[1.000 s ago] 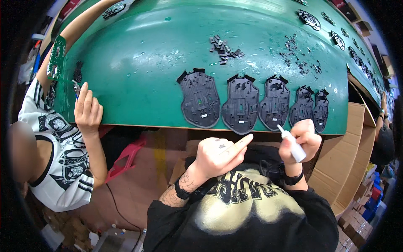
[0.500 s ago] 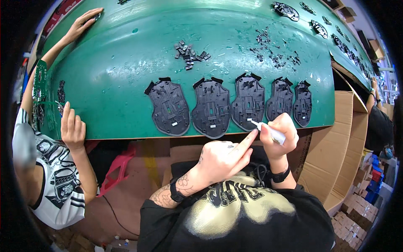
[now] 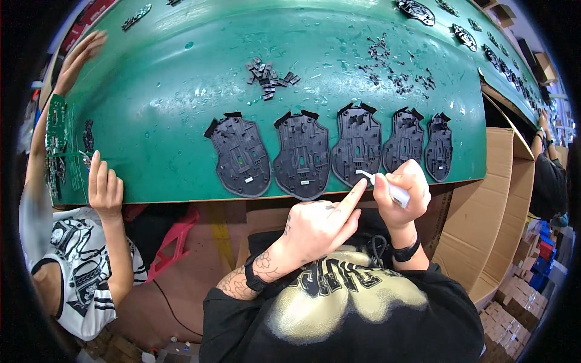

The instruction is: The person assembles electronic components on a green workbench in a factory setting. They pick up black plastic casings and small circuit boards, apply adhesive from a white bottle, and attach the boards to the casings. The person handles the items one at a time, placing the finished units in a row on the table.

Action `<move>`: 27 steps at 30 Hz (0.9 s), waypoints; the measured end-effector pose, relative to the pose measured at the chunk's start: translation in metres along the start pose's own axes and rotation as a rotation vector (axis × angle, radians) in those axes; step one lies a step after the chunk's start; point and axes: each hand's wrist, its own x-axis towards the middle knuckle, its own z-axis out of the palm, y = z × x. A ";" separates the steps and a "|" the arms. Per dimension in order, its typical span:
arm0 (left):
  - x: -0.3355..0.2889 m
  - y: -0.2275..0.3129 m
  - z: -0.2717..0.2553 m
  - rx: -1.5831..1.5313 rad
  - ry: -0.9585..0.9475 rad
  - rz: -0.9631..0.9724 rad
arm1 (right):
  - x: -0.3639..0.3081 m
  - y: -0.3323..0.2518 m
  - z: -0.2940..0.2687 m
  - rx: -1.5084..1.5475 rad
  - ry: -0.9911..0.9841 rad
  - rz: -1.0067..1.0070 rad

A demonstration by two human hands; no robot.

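Observation:
A row of black plastic shells, shaped like computer mouse bases, lies along the table's near edge. My right hand (image 3: 404, 192) is closed around a small white glue bottle (image 3: 397, 195). Its thin nozzle points left, with the tip at the lower end of the middle shell (image 3: 357, 142), close to a small white label (image 3: 359, 172). Holding nothing, my left hand (image 3: 324, 228) stretches its index finger to the nozzle tip and the shell's lower edge; whether it touches is unclear. Two shells (image 3: 302, 151) lie to the left and two narrower-looking ones (image 3: 404, 140) to the right.
Small black blocks (image 3: 266, 77) and tiny black parts (image 3: 396, 75) lie scattered on the green table (image 3: 163, 133) beyond the shells. At left, a co-worker's hand (image 3: 106, 190) rests near circuit boards (image 3: 56, 148). An open cardboard box (image 3: 478, 224) stands at right.
My hands stay almost in place, the nozzle still at the middle shell. The co-worker's far hand has moved left and nearer, leaving a small circuit board on the table.

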 end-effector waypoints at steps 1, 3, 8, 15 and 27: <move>0.000 -0.001 0.001 0.002 0.000 -0.001 | -0.001 0.000 0.000 -0.007 0.000 -0.003; -0.001 0.001 -0.005 0.007 -0.005 0.000 | 0.001 -0.004 0.001 -0.016 0.006 -0.003; -0.002 -0.002 -0.005 -0.002 0.010 0.003 | 0.002 -0.006 0.005 -0.012 0.027 -0.022; -0.001 -0.005 -0.005 -0.022 -0.008 -0.006 | 0.001 -0.006 -0.002 -0.030 0.003 -0.047; 0.012 0.008 0.010 -0.066 -0.134 0.109 | -0.028 0.005 -0.055 0.134 0.193 0.513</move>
